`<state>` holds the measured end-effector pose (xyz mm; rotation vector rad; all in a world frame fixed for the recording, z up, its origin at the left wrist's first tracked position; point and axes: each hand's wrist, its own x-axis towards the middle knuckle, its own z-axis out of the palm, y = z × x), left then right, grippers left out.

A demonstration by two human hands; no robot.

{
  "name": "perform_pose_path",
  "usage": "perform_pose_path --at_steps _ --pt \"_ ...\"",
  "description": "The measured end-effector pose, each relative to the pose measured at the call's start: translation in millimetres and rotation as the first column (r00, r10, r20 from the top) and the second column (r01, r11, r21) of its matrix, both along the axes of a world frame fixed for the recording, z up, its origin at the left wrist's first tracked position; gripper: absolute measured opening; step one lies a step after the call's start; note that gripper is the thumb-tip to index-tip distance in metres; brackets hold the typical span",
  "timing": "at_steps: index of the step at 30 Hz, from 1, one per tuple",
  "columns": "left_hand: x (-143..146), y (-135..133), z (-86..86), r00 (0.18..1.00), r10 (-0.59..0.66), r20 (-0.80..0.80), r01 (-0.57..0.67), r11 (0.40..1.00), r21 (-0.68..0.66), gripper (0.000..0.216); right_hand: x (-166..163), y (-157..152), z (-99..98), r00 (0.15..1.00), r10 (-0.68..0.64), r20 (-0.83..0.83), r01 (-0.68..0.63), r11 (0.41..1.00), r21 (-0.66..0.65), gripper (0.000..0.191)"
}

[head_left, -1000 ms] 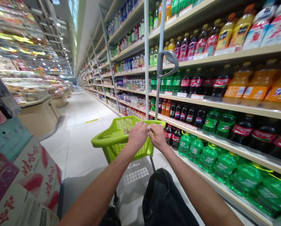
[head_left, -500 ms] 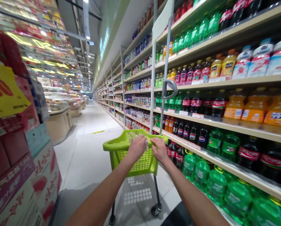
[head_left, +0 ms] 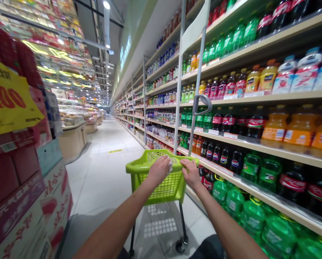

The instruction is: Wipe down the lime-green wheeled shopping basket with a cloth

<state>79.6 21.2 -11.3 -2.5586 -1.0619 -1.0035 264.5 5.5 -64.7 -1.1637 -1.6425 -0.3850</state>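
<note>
Watching through the head view, I judged that an uneven push, harder from the left hand (head_left: 159, 170), could swing the green shopping cart (head_left: 168, 192), just under and ahead of the grip, into the drinks shelves (head_left: 285, 154) to its right. The left hand was closed around a crumpled white wad (head_left: 170, 166); whether it touched the cart I couldn't tell. The right hand (head_left: 191, 174) curled its fingers over the rim, nearly closed.

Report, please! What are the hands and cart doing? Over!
Left hand holding something white, at green cart. Right hand touching cart. Cart upright. Drink shelves right, stacked boxes left.
</note>
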Motion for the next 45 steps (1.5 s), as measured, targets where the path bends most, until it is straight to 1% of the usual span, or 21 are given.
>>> perform_pose_path --at_steps 3,5,7,10,12,14,17,19,21,24,26,28,30,32,36,37,39,40,41,43,45 --pt "-43 5 -3.2 0.991 0.108 0.077 -0.104 0.993 -0.051 0.022 -3 0 1.7 1.000 -0.022 -0.004 0.022 1.000 -0.010 0.029" --pt "-54 5 -4.4 0.981 0.159 0.113 -0.153 0.986 -0.059 0.023 -11 0 3.0 0.999 -0.052 -0.013 0.052 0.999 -0.008 0.027" --pt "-42 5 -5.0 0.983 0.137 0.118 -0.134 0.990 -0.033 0.023 -19 0 3.3 0.997 -0.078 -0.016 0.078 0.997 0.001 0.026" --pt "-6 4 -5.3 0.996 0.035 0.082 -0.037 0.999 0.023 0.022 -22 1 1.1 0.997 -0.076 0.014 0.076 0.997 0.020 0.027" --pt "0 5 -5.4 0.998 -0.008 0.060 0.006 0.999 0.034 0.021 -17 1 -0.3 0.997 -0.069 0.035 0.069 0.997 0.018 0.028" --pt "-16 6 -4.7 0.996 0.018 0.083 -0.019 1.000 0.007 0.021 -11 0 0.3 0.996 -0.079 0.033 0.079 0.997 -0.004 0.028" --pt "-50 7 -0.2 0.977 0.170 0.126 -0.159 0.983 -0.094 0.021 -11 -2 6.5 0.993 -0.114 0.007 0.114 0.992 -0.049 0.027" --pt "-54 6 3.9 0.967 0.235 0.102 -0.219 0.965 -0.145 0.022 -19 -3 12.8 0.991 -0.135 0.000 0.135 0.988 -0.070 0.025" --pt "-39 5 5.9 0.975 0.208 0.074 -0.197 0.972 -0.126 0.022 -31 -1 17.8 0.992 -0.126 0.020 0.127 0.989 -0.077 0.025" --pt "-12 6 3.1 0.995 0.081 0.052 -0.081 0.997 -0.006 0.023 -42 4 18.5 0.994 -0.095 0.045 0.099 0.992 -0.074 0.027" --pt "-14 9 -1.6 0.999 0.029 0.038 -0.031 0.998 0.051 0.023 -41 4 15.6 0.995 -0.095 0.040 0.098 0.993 -0.071 0.029" --pt "-33 12 -6.4 0.997 0.048 0.055 -0.051 0.997 0.060 0.024 -38 3 12.9 0.994 -0.102 0.033 0.104 0.992 -0.076 0.030" --pt "-54 12 -9.6 0.987 0.126 0.102 -0.130 0.991 0.039 0.026 -37 0 12.5 0.993 -0.114 0.024 0.115 0.990 -0.084 0.030" --pt "-62 9 -10.4 0.978 0.166 0.125 -0.169 0.986 0.013 0.027 -41 -3 14.4 0.992 -0.126 0.006 0.126 0.988 -0.094 0.029" --pt "-43 3 -3.3 0.996 0.072 0.046 -0.072 0.997 -0.003 0.025 -59 -4 19.4 0.996 -0.084 0.006 0.084 0.992 -0.099 0.024" --pt "-40 4 0.6 0.996 0.084 0.018 -0.084 0.996 -0.028 0.025 -62 -3 19.6 0.998 -0.068 0.006 0.069 0.993 -0.097 0.023" --pt "-46 8 9.2 0.982 0.186 -0.033 -0.189 0.973 -0.131 0.025 -65 -2 18.3 0.999 -0.046 0.004 0.046 0.995 -0.091 0.024" --pt "-54 10 13.1 0.967 0.247 -0.056 -0.253 0.949 -0.186 0.027 -65 -2 16.9 0.999 -0.037 0.007 0.037 0.995 -0.088 0.025" --pt "-63 13 16.2 0.959 0.275 -0.073 -0.285 0.933 -0.219 0.026 -64 -2 15.2 1.000 -0.028 0.013 0.029 0.996 -0.085 0.025" --pt "-78 15 19.3 0.951 0.295 -0.096 -0.309 0.918 -0.248 0.025 -60 -2 11.6 0.999 -0.011 0.036 0.014 0.997 -0.076 0.026" --pt "-81 10 18.1 0.955 0.281 -0.096 -0.296 0.925 -0.236 0.024 -53 -1 9.1 0.998 0.001 0.062 0.003 0.998 -0.070 0.028"
